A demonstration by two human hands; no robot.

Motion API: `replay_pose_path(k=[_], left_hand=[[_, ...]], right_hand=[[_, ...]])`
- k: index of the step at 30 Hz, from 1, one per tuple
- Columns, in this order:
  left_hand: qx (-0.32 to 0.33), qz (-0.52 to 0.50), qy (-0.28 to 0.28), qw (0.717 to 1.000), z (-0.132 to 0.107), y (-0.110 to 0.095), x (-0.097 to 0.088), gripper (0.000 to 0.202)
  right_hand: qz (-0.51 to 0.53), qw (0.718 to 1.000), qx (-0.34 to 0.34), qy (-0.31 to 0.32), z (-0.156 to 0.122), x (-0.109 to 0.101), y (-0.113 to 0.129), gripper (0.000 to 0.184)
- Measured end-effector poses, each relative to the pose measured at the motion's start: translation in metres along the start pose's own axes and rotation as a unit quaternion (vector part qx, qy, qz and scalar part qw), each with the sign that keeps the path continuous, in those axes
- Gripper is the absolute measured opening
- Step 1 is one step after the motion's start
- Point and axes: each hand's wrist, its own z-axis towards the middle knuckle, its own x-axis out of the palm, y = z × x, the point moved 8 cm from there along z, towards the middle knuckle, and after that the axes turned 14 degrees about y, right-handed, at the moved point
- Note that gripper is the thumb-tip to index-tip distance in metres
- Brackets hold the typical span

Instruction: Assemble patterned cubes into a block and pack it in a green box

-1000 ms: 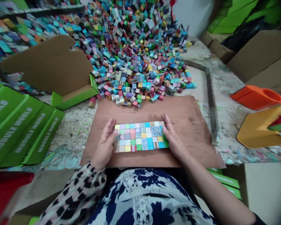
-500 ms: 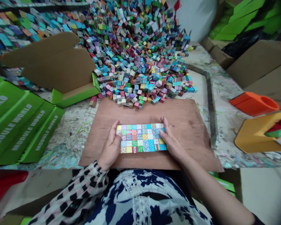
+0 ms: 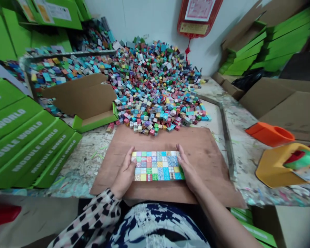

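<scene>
Between my two hands is a flat rectangular block of small patterned cubes, packed tightly in rows. My left hand grips its left end, thumb on the near side of the corner. On the right end my right hand presses in the same way, fingers along the edge. The block is over a brown wooden board; whether it rests on the board or is slightly lifted, I cannot tell. Beyond the board rises a big heap of loose patterned cubes.
An opened cardboard box with green sides stands left of the heap, beside stacked green boxes. To the right are an orange holder and a yellow tape dispenser. A large brown carton sits behind them.
The camera view has tilted up, so the wall, a red hanging and more green boxes show at the top. Both hands keep their grip on the block of cubes.
</scene>
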Motion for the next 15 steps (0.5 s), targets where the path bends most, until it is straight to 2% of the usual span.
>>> replay_pose_path(k=[7, 9, 15], left_hand=[[-0.009, -0.109, 0.011, 0.994, -0.001, -0.003, 0.007, 0.065], [0.001, -0.089, 0.002, 0.996, -0.001, -0.003, 0.005, 0.063], [0.021, -0.058, -0.006, 0.998, 0.002, -0.002, 0.003, 0.061]], right_hand=[[0.079, 0.994, -0.046, -0.057, -0.001, -0.015, -0.005, 0.082], [0.057, 0.996, -0.046, -0.057, -0.004, -0.016, -0.008, 0.080], [-0.098, 0.995, -0.003, -0.011, -0.009, -0.007, -0.004, 0.077]])
